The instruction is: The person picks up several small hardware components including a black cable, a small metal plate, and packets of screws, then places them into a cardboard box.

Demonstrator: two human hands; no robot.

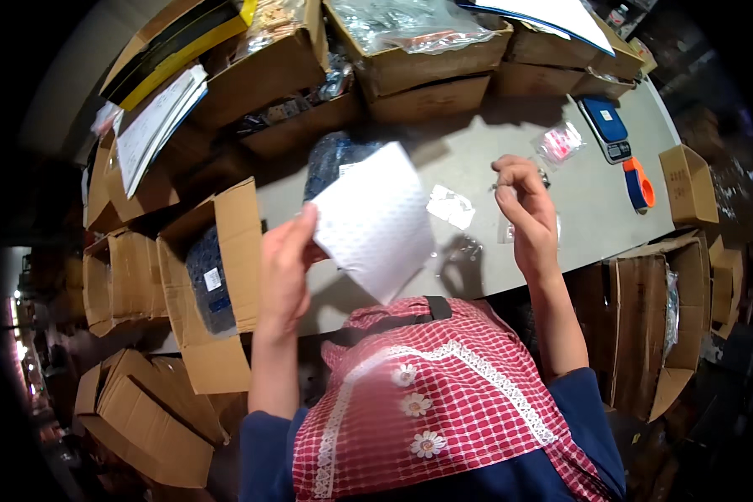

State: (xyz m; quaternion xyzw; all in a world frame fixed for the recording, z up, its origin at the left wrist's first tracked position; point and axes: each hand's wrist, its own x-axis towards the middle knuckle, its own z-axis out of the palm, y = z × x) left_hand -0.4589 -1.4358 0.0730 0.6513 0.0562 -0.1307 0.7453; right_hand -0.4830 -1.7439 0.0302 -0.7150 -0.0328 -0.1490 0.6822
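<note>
Between the thumb and fingers of my left hand [284, 263] is a white textured sheet or pouch [381, 222], tilted over the table. It partly covers a dark blue plastic-wrapped bundle [326, 163] behind it. My right hand [529, 209] is raised over the table, fingers curled in toward the thumb. A small dark, shiny thing [545, 177] shows beside those fingers; whether they grip it is unclear. Between the hands lie a small clear bag with white pieces [450, 207] and some crumpled clear plastic [462, 251].
A clear bag with pink contents [560, 144], a digital scale [604, 125] and an orange-and-blue ring-shaped thing [640, 184] lie at right. Filled cartons [431, 96] line the back. An open carton [238, 259] stands left; another [653, 326] stands right.
</note>
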